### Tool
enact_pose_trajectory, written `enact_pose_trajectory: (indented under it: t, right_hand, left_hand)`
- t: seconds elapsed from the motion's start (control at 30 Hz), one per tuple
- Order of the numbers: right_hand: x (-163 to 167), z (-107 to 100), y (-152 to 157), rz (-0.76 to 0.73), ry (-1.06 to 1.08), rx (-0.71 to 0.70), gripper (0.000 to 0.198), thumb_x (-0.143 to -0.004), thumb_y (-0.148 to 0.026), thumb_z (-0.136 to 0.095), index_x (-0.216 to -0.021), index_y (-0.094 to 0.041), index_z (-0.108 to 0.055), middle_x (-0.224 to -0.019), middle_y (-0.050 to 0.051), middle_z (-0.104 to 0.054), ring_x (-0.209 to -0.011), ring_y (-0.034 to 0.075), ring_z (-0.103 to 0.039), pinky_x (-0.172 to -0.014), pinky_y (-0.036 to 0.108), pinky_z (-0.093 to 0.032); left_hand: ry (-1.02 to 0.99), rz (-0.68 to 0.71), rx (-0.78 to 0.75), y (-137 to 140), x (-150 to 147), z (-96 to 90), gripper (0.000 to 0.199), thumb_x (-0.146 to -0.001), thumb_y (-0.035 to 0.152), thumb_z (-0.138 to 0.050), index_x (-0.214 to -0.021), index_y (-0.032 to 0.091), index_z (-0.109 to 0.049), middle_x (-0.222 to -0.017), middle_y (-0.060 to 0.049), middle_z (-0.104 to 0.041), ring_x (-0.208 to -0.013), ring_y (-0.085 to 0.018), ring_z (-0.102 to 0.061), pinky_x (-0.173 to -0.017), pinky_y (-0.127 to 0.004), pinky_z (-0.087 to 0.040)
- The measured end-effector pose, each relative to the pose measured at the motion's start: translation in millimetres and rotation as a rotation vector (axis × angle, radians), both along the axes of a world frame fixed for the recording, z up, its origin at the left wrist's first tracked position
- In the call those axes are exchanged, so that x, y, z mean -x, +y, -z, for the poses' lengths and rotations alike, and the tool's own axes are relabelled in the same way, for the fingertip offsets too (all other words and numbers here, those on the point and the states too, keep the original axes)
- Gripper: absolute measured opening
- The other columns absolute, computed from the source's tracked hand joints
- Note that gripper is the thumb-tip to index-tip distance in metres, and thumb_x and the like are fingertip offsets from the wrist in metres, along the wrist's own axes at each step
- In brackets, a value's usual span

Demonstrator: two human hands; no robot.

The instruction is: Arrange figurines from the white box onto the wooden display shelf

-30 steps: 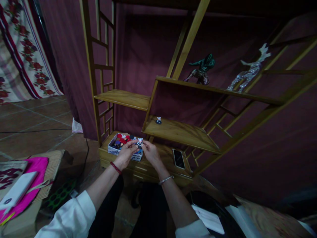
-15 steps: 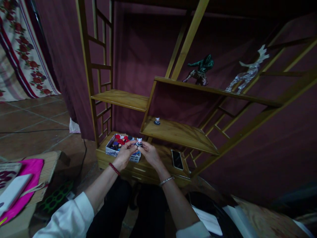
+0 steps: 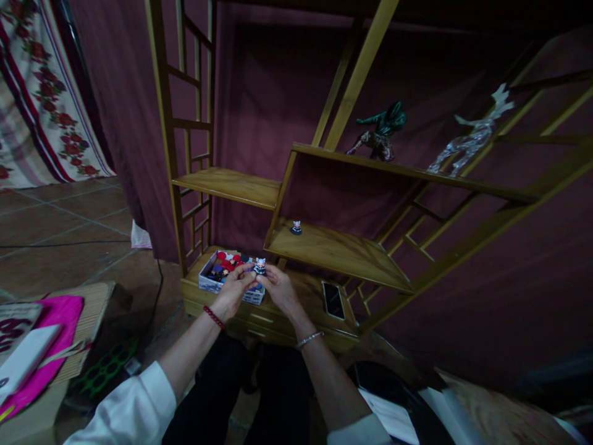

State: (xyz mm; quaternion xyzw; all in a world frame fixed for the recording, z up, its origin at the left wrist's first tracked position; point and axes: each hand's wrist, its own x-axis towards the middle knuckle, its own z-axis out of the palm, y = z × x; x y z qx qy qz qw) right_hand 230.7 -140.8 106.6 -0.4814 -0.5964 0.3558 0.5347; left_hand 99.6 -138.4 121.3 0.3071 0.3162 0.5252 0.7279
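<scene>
A small figurine with white hair, pointed ears and dark clothes is pinched upright between the fingertips of both hands. My left hand grips it from the left, and my right hand from the right; both are closed on it. Below and behind my left hand is a patterned box filled with several red, blue and dark figures, partly hidden by my hands. A similar small figurine stands on a dark base at the left end of the middle shelf.
The wooden display rack has stepped shelves. On its upper right shelf stand a green hooded figure and a clear, silvery figure. A phone-like dark slab lies on the rack's base. A pink bag rests on a bench at left.
My view has shifted slightly, so the rack appears a little farther right. Both hands keep hold of the figurine in nearly the same place.
</scene>
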Motion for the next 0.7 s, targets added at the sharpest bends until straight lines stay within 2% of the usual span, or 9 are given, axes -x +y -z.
enact_pose_trajectory:
  t: [0.43, 0.57, 0.7]
  right_hand:
    - [5.6, -9.1, -2.5, -0.002, -0.073, -0.017, 0.031, -0.071, -0.027, -0.06, -0.101, -0.021, -0.061, -0.101, 0.005, -0.065, -0.093, 0.019, -0.061, -0.086, 0.036, -0.047]
    - [5.9, -13.9, -4.3, 0.002, -0.106, -0.018, 0.025, -0.077, -0.029, -0.052, -0.098, -0.02, -0.062, -0.1, 0.004, -0.065, -0.092, 0.019, -0.061, -0.085, 0.034, -0.047]
    - [4.8, -14.1, -2.3, 0.046, -0.111, -0.007, 0.022, -0.076, -0.027, -0.052, -0.094, -0.02, -0.062, -0.096, 0.003, -0.066, -0.086, 0.017, -0.062, -0.081, 0.032, -0.048]
  left_hand:
    - [-0.059, -0.014, -0.005, 3.1, 2.7, 2.4, 0.021, -0.07, 0.004, -0.061, -0.089, 0.012, -0.061, -0.082, -0.004, -0.063, -0.075, -0.01, -0.059, -0.078, -0.026, -0.048]
    - [-0.053, -0.015, 0.0, 3.1, 3.4, 2.7, 0.022, -0.07, 0.003, -0.06, -0.089, 0.012, -0.061, -0.083, -0.004, -0.062, -0.075, -0.009, -0.059, -0.075, -0.024, -0.049]
    - [-0.047, -0.014, -0.008, 1.2, 2.7, 0.3, 0.023, -0.069, 0.002, -0.06, -0.088, 0.014, -0.062, -0.077, -0.002, -0.061, -0.07, -0.008, -0.057, -0.072, -0.023, -0.05]
